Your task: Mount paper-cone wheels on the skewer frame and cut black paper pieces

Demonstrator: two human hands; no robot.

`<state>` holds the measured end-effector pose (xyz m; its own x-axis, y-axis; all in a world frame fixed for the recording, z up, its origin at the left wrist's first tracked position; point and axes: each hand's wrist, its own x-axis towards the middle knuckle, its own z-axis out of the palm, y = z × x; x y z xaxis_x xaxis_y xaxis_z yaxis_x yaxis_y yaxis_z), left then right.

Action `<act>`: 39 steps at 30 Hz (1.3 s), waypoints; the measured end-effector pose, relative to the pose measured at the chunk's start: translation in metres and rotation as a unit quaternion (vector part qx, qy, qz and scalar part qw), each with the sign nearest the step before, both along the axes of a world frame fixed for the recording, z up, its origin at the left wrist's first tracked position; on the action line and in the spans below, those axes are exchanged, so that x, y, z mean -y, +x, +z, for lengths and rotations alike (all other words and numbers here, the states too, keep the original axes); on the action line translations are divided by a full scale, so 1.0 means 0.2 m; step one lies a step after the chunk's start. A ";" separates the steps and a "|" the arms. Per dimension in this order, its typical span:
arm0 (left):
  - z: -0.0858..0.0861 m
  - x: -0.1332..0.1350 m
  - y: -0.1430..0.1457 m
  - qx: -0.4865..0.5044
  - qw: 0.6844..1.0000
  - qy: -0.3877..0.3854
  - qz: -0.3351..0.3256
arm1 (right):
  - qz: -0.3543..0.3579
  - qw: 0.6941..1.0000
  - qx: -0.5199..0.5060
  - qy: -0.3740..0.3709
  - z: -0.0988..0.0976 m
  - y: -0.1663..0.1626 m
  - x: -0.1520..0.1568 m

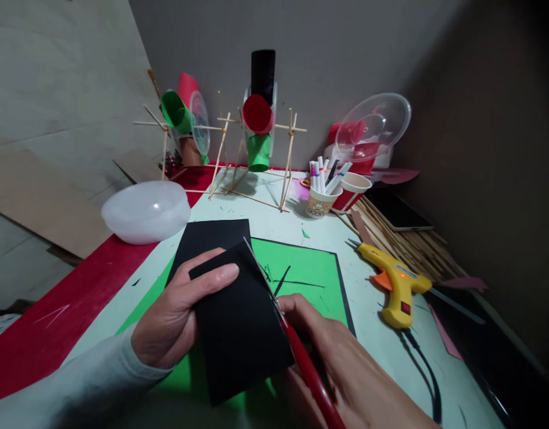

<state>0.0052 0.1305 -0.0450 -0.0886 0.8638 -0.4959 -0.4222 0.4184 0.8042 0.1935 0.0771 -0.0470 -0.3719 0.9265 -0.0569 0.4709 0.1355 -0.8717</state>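
Observation:
My left hand (180,304) grips a piece of black paper (242,333) at its upper left, thumb on top and fingers underneath. Along the right edge of that paper run the blades of red-handled scissors (312,375), which my right hand (328,351) holds by the handles. A thin black strip (282,280) stands off beside the blades. Under both hands lies green paper (301,262) with thin black offcuts on it. Another black sheet (218,229) rests partly behind the held paper. The fingers of my right hand are partly hidden by the scissors and paper.
A yellow glue gun (397,289) lies at right, its cord running toward me. Behind stand paper cups (323,202) with markers and a stick frame (287,161) carrying coloured paper tubes (259,113). A translucent plastic bowl (146,211) sits at left. Bundled sticks (381,232) lie along the right.

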 end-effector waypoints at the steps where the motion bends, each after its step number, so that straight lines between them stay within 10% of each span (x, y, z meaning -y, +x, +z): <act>1: 0.00 0.00 0.00 0.000 1.000 0.000 0.003 | -0.008 1.000 0.010 0.011 -0.01 0.00 0.00; 39: 0.00 0.00 0.04 0.008 1.000 0.000 0.029 | 0.006 0.995 0.053 0.079 -0.06 -0.01 -0.02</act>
<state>0.0137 0.1297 -0.0459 -0.1309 0.8569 -0.4985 -0.4592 0.3933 0.7966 0.1925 0.0810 -0.0595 -0.3821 0.9228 0.0491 0.5570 0.2723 -0.7846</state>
